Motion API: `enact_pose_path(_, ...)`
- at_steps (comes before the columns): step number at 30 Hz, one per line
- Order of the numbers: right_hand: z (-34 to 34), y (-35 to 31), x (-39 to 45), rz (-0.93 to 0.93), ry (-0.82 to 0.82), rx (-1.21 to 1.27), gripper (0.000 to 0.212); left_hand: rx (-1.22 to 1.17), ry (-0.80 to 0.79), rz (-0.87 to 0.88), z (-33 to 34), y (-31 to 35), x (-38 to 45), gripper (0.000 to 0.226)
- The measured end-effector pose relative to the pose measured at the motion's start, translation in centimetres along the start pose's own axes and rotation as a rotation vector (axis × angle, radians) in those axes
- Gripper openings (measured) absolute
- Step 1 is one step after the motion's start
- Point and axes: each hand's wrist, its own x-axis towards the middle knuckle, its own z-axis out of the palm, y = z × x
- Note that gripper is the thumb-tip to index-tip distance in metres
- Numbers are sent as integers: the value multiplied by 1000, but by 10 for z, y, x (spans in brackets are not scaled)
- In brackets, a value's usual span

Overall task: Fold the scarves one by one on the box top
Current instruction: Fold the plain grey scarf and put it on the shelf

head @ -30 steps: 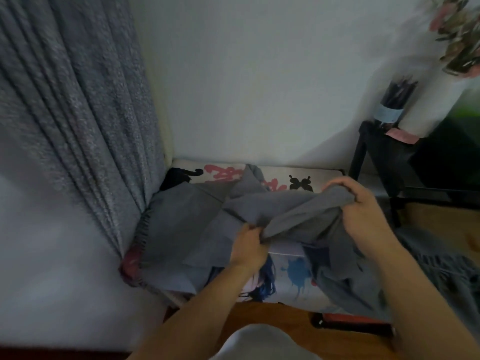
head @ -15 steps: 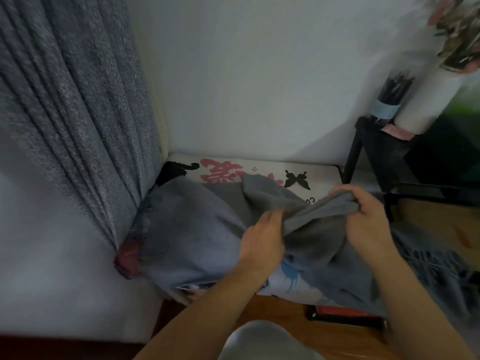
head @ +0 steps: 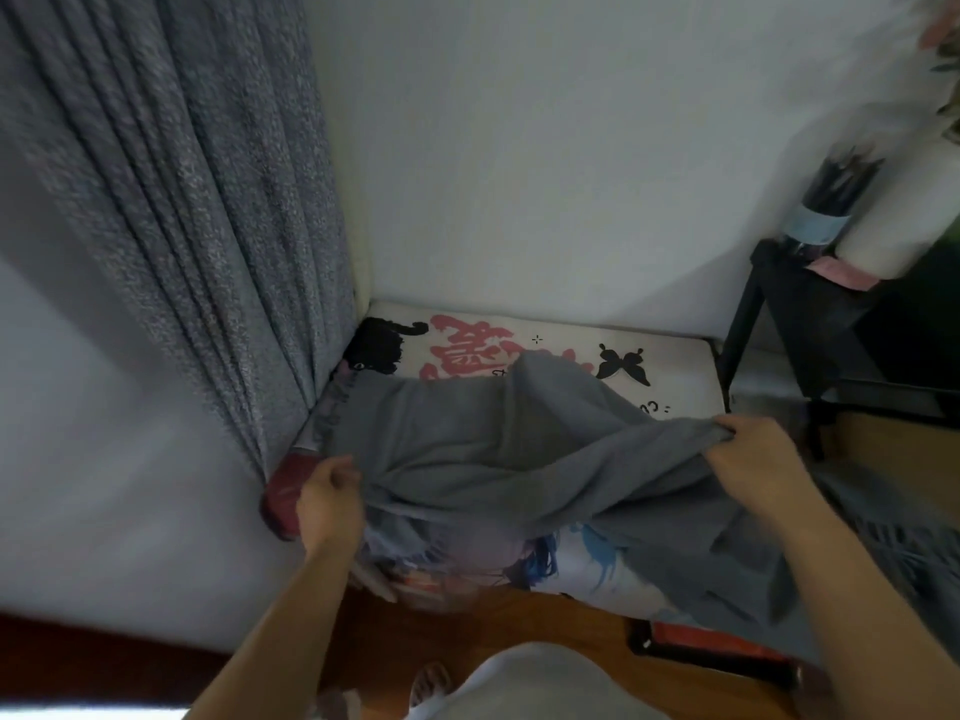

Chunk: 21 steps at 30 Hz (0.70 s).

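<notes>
Grey scarf (head: 498,459) spread across box top (head: 675,356), both hands gripping it.

I'm holding hands wide apart: left hand (head: 330,504) pinching the 9 o'clock edge, right hand (head: 753,459) bunching the 3 o'clock end. Risk: cloth trailing off toward 5 o'clock is dragging the fold crooked, maybe onto the floor (head: 545,621).

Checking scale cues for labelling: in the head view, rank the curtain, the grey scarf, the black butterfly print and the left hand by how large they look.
1. Curtain
2. Grey scarf
3. Left hand, enlarged by nearness to the camera
4. Black butterfly print
</notes>
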Motion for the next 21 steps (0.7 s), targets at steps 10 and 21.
enact_pose_path(10,-40,-108,-37,-474,-212,-282,34,-79,-523,279,96,128,-154,116)
enact_pose_path(21,-96,-94,-32,-356,236,37,33,195,184,628,-28,149,-50,39)
